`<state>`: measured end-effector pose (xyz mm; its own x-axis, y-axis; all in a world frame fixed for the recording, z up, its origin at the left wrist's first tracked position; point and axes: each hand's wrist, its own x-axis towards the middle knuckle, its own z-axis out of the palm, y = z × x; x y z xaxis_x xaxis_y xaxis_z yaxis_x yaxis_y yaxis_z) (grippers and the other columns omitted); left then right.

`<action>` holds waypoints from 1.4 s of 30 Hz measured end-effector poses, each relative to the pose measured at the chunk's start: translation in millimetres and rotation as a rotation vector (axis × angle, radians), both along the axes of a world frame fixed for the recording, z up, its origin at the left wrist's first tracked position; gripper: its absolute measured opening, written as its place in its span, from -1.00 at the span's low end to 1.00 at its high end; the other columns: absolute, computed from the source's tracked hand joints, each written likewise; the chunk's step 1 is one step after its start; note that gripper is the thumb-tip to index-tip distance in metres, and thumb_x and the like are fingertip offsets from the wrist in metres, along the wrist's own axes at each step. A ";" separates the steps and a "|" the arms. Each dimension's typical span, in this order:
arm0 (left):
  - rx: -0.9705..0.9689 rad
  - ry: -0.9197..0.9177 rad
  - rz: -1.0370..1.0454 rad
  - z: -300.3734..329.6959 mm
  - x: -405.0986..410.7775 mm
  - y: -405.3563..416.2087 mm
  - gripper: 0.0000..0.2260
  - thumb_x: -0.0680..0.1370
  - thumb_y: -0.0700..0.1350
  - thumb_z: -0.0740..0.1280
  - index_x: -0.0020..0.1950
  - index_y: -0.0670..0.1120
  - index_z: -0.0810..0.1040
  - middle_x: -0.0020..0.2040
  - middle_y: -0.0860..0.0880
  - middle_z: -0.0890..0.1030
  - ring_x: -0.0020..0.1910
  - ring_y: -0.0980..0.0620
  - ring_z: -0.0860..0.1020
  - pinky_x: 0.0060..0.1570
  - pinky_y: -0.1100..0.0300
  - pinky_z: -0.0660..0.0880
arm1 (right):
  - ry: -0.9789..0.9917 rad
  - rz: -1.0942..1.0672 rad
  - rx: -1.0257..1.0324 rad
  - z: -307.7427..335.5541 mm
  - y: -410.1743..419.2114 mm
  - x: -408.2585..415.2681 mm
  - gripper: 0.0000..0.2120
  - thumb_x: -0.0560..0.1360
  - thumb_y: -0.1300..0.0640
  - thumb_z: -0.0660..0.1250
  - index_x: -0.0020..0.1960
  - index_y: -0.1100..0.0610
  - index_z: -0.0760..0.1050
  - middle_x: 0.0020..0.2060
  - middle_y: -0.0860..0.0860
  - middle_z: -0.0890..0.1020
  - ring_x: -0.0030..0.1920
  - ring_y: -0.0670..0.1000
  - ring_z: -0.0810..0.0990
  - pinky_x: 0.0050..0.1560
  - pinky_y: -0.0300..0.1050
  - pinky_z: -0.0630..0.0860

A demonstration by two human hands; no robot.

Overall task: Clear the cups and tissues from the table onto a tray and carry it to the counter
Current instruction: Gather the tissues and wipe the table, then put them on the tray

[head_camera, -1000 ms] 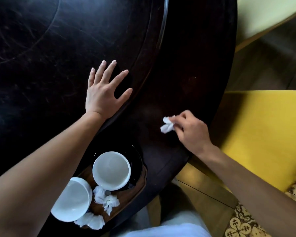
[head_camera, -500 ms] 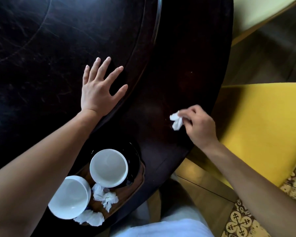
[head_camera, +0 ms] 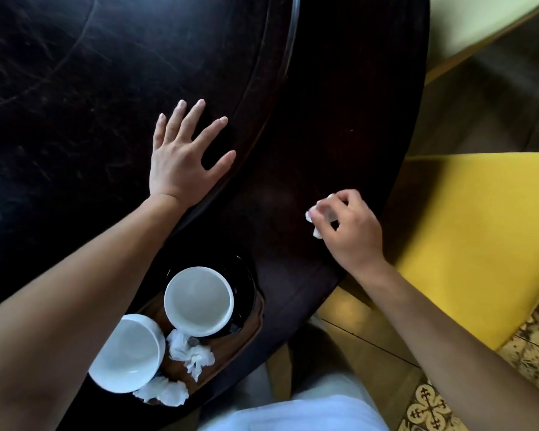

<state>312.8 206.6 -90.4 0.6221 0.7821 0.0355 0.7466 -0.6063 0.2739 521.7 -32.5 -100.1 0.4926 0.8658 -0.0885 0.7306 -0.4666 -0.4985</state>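
While crumpled, tissue (head_camera: 312, 216) in right hand (head_camera: 349, 231)

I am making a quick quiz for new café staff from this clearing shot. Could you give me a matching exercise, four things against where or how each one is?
Things:
1. left hand
2. right hand
3. two white cups
4. yellow chair seat

States:
A. on the wooden tray, with tissues beside them
B. flat on the dark table, fingers spread
C. beside the table, on the person's right
D. pinching a crumpled tissue

Pairs: 1-B, 2-D, 3-A, 4-C
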 end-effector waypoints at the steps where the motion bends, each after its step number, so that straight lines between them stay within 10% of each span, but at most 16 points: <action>1: -0.003 0.001 0.002 0.4 0.3 0.0 -0.48 0.63 0.29 0.23 0.57 0.16 0.39 0.67 0.00 0.20 0.68 -0.09 0.05 0.63 -0.15 -0.07 | -0.033 0.020 -0.011 0.0 -4.6 -5.0 -0.78 0.55 -0.03 0.39 0.11 0.07 0.61 0.07 0.05 0.55 -0.04 0.08 0.61 -0.05 0.05 0.60; 18: 0.000 -0.006 -0.004 1.9 0.5 -1.2 -0.48 0.64 0.28 0.23 0.57 0.16 0.40 0.67 -0.01 0.22 0.67 -0.10 0.06 0.63 -0.11 -0.10 | -0.143 0.332 -0.069 -0.8 -12.1 -23.4 -0.86 0.46 0.10 0.45 -0.02 0.06 0.54 -0.15 0.02 0.57 -0.15 0.10 0.57 -0.20 0.06 0.56; 28: 0.017 -0.017 -0.008 0.0 -0.5 -1.6 -0.48 0.64 0.28 0.23 0.56 0.14 0.41 0.66 -0.02 0.23 0.67 -0.11 0.08 0.63 -0.16 -0.05 | -0.151 -0.058 0.093 6.4 23.0 64.0 -0.84 0.49 0.16 0.40 0.06 0.11 0.55 -0.03 0.10 0.60 -0.02 0.13 0.59 -0.13 -0.05 0.48; 42: 0.018 -0.021 -0.007 -0.8 -0.2 0.1 -0.48 0.63 0.28 0.24 0.57 0.16 0.41 0.66 -0.02 0.23 0.67 -0.10 0.07 0.63 -0.15 -0.05 | 0.008 0.147 0.025 -1.3 -73.0 -22.8 -0.75 0.43 0.24 0.47 0.10 0.11 0.60 -0.01 0.02 0.58 0.00 0.06 0.60 -0.03 -0.06 0.57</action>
<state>312.6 206.6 -91.2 0.6263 0.7771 0.0629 0.7366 -0.6162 0.2787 499.0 -105.5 -101.5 0.3594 0.9306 -0.0696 0.7861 -0.3420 -0.5148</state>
